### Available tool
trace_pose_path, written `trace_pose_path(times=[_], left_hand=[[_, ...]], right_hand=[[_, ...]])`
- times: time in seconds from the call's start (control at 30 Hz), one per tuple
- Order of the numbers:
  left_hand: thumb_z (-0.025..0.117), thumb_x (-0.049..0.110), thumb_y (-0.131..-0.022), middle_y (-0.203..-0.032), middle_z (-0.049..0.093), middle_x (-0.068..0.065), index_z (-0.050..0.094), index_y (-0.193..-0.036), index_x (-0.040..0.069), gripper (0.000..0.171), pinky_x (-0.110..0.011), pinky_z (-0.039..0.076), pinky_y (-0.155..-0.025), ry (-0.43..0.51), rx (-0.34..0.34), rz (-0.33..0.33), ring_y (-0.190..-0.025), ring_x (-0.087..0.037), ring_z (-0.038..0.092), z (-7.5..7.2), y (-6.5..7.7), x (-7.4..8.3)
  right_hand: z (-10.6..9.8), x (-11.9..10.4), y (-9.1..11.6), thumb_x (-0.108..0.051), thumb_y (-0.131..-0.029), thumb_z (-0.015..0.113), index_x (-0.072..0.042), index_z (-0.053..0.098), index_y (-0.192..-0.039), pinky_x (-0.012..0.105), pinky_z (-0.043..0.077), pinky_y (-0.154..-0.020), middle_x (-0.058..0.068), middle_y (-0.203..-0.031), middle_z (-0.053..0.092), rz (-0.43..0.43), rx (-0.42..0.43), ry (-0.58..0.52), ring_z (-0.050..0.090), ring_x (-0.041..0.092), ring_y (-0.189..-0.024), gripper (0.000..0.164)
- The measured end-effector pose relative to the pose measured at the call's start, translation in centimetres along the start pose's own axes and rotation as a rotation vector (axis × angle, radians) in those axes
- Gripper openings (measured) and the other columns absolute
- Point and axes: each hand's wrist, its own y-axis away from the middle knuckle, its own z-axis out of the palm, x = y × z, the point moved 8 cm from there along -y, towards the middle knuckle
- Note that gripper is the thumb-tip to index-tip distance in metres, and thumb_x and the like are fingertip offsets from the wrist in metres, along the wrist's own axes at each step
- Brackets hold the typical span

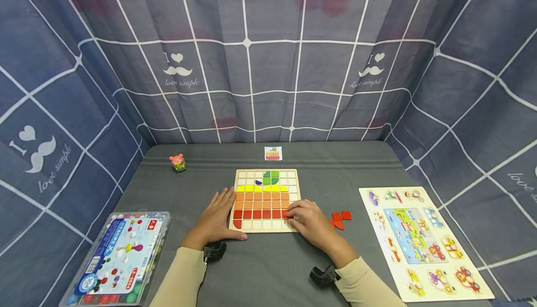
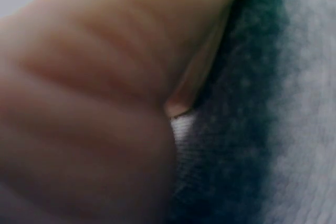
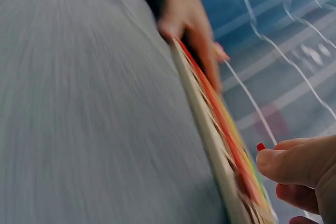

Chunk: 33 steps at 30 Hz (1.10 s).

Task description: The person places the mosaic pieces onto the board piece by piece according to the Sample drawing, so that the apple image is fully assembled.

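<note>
A wooden grid board (image 1: 268, 224) lies flat in the middle of the table, with rows of red, orange and yellow pieces and a green cluster at the top. Along its left edge rests my left hand (image 1: 216, 218), fingers straight and thumb near the lower left corner. Over the board's right side, my right hand (image 1: 309, 220) pinches a small red tile (image 3: 261, 147) between thumb and finger; the right wrist view shows just its tip. Several loose red pieces (image 1: 337, 217) lie right of that hand. Palm skin fills much of the left wrist view.
Behind the board lies a small picture card (image 1: 273, 153). A pink-headed figurine (image 1: 178, 162) stands back left. At front left is a clear plastic box (image 1: 117, 258) of coloured balls; a wooden picture puzzle (image 1: 423, 241) lies at right. Grid-patterned curtains (image 1: 268, 69) enclose the table.
</note>
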Motion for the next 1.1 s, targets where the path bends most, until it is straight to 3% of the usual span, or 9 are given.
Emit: trace_pose_path(times=[0.23, 0.5, 0.73, 0.87, 1.1], left_hand=[[0.079, 0.089, -0.061, -0.172, 0.019, -0.019, 0.021, -0.165, -0.004, 0.151, -0.051, 0.008, -0.127, -0.022, 0.010, 0.038, -0.158, -0.035, 0.013, -0.2, -0.2, 0.2], [0.081, 0.087, -0.062, -0.171, 0.019, -0.020, 0.023, -0.164, -0.006, 0.149, -0.053, 0.009, -0.127, -0.018, 0.023, 0.047, -0.158, -0.036, 0.013, -0.4, 0.1, 0.1], [0.079, 0.088, -0.063, -0.171, 0.020, -0.021, 0.023, -0.164, -0.006, 0.149, -0.053, 0.009, -0.127, -0.025, 0.020, 0.052, -0.158, -0.037, 0.014, -0.4, 0.3, 0.1], [0.077, 0.089, -0.063, -0.171, 0.020, -0.021, 0.023, -0.164, -0.006, 0.149, -0.053, 0.010, -0.127, -0.036, 0.021, 0.063, -0.158, -0.037, 0.014, -0.1, 0.3, 0.1], [0.078, 0.090, -0.062, -0.172, 0.017, -0.018, 0.020, -0.166, -0.004, 0.151, -0.050, 0.007, -0.127, -0.019, 0.006, 0.034, -0.159, -0.034, 0.012, 0.0, 0.1, 0.0]], right_hand=[[6.1, -3.1, -3.3, -0.002, -0.087, 0.087, -0.008, 0.080, -0.099, 0.038, 0.053, -0.095, 0.004, -0.106, 0.072, -0.113, -0.086, -0.043, 0.066, 0.018, -0.102, 0.016], [9.4, -4.7, -5.4, -0.006, -0.089, 0.086, -0.010, 0.082, -0.095, 0.038, 0.053, -0.095, 0.001, -0.106, 0.074, -0.131, -0.138, -0.009, 0.066, 0.017, -0.103, 0.008], [10.2, -6.0, -5.4, -0.017, -0.092, 0.084, -0.013, 0.084, -0.094, 0.034, 0.051, -0.082, -0.003, -0.103, 0.075, -0.184, -0.168, 0.110, 0.064, 0.016, -0.096, 0.004], [10.0, -6.1, -4.5, -0.022, -0.095, 0.082, -0.015, 0.084, -0.097, 0.034, 0.050, -0.083, -0.005, -0.108, 0.075, -0.183, -0.172, 0.173, 0.062, 0.015, -0.099, 0.008], [6.9, -4.5, -2.7, -0.015, -0.092, 0.084, -0.014, 0.081, -0.096, 0.039, 0.051, -0.083, -0.002, -0.106, 0.074, -0.151, -0.080, 0.129, 0.064, 0.018, -0.100, 0.005]])
